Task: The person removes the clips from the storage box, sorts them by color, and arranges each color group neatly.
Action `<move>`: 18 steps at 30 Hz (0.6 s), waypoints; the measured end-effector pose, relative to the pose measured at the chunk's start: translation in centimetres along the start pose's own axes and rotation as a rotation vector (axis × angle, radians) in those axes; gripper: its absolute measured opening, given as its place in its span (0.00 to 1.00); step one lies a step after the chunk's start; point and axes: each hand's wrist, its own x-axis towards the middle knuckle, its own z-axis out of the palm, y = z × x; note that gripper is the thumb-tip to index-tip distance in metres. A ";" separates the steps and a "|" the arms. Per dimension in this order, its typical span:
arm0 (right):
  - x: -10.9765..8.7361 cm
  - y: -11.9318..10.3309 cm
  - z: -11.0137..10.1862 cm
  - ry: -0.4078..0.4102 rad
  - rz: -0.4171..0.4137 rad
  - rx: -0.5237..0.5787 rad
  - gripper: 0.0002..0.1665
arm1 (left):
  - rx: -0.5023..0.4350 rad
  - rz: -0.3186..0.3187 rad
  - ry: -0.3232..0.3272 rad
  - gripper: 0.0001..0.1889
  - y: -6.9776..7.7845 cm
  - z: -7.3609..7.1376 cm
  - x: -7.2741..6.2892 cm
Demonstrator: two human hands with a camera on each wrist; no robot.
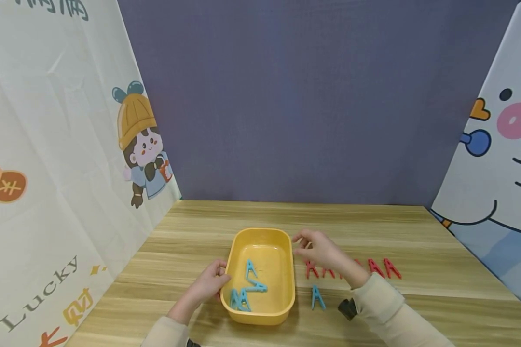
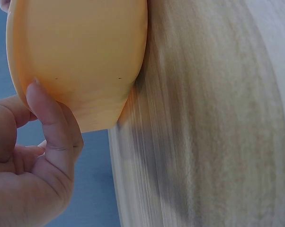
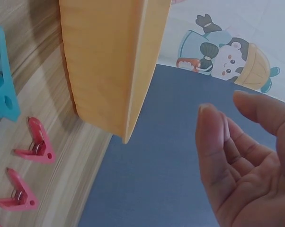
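Observation:
My left hand grips the left rim of a yellow plastic bin, thumb and fingers on either side of the edge; the left wrist view shows this grip on the bin close up. Several blue clothespins lie inside it, mostly toward the near left. Just off the bin's right rim hovers my right hand, its fingers loosely bent with a gap between thumb and fingertips and nothing held. Below that hand, several red clothespins lie in a row on the table, partly hidden by the forearm.
One blue clothespin lies on the wooden table right of the bin, nearer to me than the red row. A dark grey-blue panel stands behind the table. Printed white sheets hang at both sides.

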 end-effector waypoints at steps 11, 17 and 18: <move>0.4 0.0 1.1 -0.037 -0.033 0.044 0.14 | 0.003 -0.001 -0.005 0.16 0.1 0.0 0.0; 0.6 -0.4 1.5 -0.047 -0.031 0.040 0.14 | 0.009 -0.006 0.003 0.16 0.1 0.0 0.0; 0.7 -0.5 1.6 -0.050 -0.034 0.040 0.14 | 0.010 -0.007 0.003 0.16 0.1 0.0 0.0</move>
